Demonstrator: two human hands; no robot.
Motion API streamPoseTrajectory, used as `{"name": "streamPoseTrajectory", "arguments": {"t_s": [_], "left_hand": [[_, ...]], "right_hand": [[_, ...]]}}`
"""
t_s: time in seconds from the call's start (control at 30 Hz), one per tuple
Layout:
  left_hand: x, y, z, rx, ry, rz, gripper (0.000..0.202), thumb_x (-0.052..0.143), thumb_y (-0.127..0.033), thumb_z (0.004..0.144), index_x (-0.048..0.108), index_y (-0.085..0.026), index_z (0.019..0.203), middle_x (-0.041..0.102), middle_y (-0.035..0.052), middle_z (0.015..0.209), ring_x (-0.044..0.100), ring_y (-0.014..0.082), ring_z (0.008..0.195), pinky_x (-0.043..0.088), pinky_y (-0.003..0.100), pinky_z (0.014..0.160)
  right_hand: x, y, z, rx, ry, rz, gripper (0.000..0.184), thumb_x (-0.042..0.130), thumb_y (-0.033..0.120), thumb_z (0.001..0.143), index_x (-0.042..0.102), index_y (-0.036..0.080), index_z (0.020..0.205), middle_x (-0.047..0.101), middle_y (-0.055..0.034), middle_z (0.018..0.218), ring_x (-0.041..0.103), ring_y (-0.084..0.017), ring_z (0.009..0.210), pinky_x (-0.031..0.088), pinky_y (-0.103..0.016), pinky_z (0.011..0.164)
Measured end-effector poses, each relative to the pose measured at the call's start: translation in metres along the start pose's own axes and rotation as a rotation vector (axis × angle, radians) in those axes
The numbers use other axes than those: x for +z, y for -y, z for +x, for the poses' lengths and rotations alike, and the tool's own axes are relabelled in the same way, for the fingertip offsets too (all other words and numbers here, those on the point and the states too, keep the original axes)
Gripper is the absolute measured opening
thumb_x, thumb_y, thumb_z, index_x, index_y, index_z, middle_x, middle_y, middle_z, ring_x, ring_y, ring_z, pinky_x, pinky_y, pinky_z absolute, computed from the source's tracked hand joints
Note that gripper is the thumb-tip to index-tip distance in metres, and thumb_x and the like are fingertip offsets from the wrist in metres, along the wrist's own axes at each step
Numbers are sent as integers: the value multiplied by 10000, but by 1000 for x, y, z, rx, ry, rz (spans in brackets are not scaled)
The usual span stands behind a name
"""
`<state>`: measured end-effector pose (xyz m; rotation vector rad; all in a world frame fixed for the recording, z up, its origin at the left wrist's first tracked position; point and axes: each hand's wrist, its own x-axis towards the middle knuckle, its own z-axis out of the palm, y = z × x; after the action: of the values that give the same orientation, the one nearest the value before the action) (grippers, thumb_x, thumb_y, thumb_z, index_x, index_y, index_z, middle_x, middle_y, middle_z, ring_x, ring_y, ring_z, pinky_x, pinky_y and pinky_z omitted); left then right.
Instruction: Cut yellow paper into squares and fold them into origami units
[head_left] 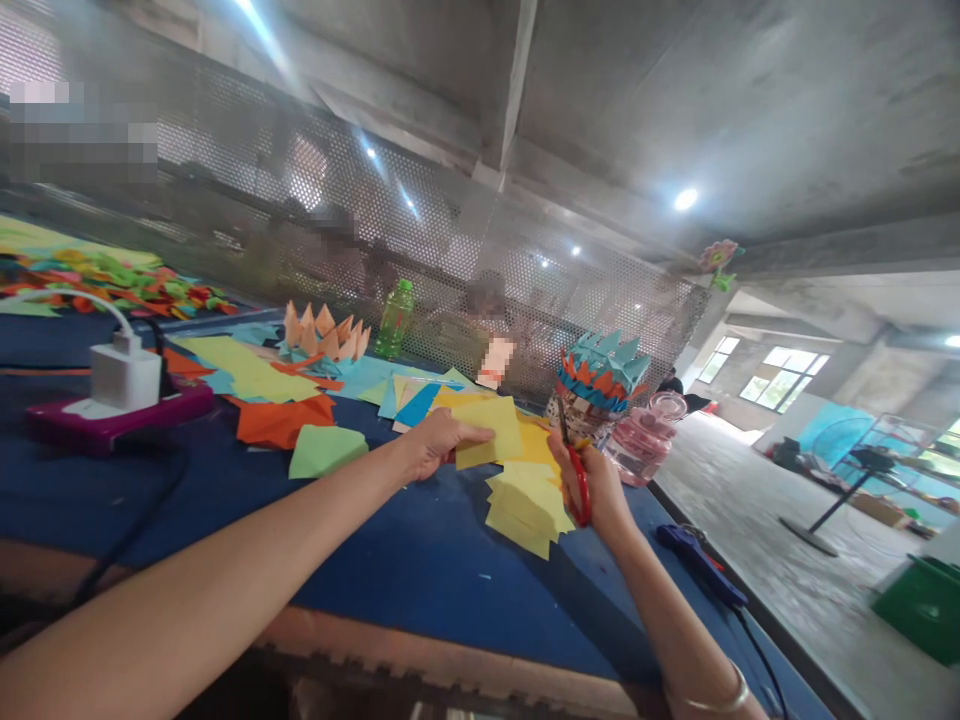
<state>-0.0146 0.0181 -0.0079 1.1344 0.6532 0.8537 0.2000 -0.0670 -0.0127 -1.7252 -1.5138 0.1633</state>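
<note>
My left hand [437, 443] pinches a sheet of yellow paper [496, 425], thumb lying on top, held a little above the blue table [420, 560]. To the right, my right hand [600, 485] is closed round the red handles of a pair of scissors [579, 480], whose dark blades point up and away from me. The blades stand apart from the sheet in my left hand. Below and between my hands lies a loose stack of pale yellow paper pieces [529, 505]. More coloured sheets, with a blue sheet [420, 405] among them, lie just behind my left hand.
Orange paper [281, 422] and green paper [328, 452] lie left, near a white charger [126, 372] on a purple power strip [56, 425]. Behind are a green bottle [395, 318] and folded peach paper [324, 333]. A pink jug [641, 440] and blue glue gun [701, 565] stand right.
</note>
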Motion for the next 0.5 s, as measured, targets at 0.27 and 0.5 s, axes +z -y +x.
{"name": "streamPoseTrajectory", "arguments": {"t_s": [0.27,0.5], "left_hand": [[2,5,2,-12,-27,14,592,866,-216,446,676,-165,1003,732,75,900,681,245,788,542,342,658],[4,7,2,-20,-30,29,490,861,-189,444,695,-146,903,733,56,803,673,221,723,545,329,641]], "right_hand": [[-58,-54,13,196,101,-619,87,645,255,705,674,174,702,693,-100,716,660,-276,797,407,-289,636],[-18,-35,19,87,162,-709,323,412,336,918,676,179,1016,661,-139,1098,609,-248,1033,410,-290,792]]}}
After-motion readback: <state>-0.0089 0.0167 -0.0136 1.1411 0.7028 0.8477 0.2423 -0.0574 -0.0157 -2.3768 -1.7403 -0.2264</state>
